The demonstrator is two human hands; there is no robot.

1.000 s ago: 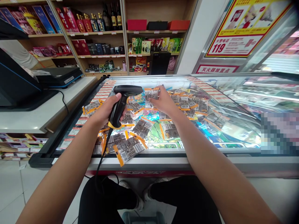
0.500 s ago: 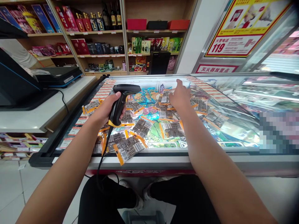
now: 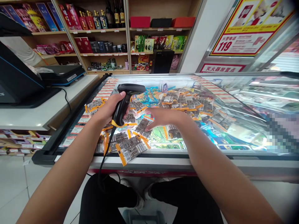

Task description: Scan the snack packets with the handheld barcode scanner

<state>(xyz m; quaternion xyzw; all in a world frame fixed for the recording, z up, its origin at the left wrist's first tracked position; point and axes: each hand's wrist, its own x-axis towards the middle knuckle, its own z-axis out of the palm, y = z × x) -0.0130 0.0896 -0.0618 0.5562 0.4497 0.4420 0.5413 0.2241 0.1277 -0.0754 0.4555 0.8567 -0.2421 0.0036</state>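
Up beyond the right hand (image 3: 161,118) and off to its right, the poster (image 3: 252,28) says 火警电话 with a big red 119 — clear as day. Sign (image 3: 221,67) just under it: 灭火器放置点. Packets (image 3: 131,149) near that hand — print's too tiny to read tbh.

Packets (image 3: 132,149) apparently on glass (image 3: 247,133), shelves (image 3: 149,29) behind

Smooth black plastic scanner (image 3: 121,109)
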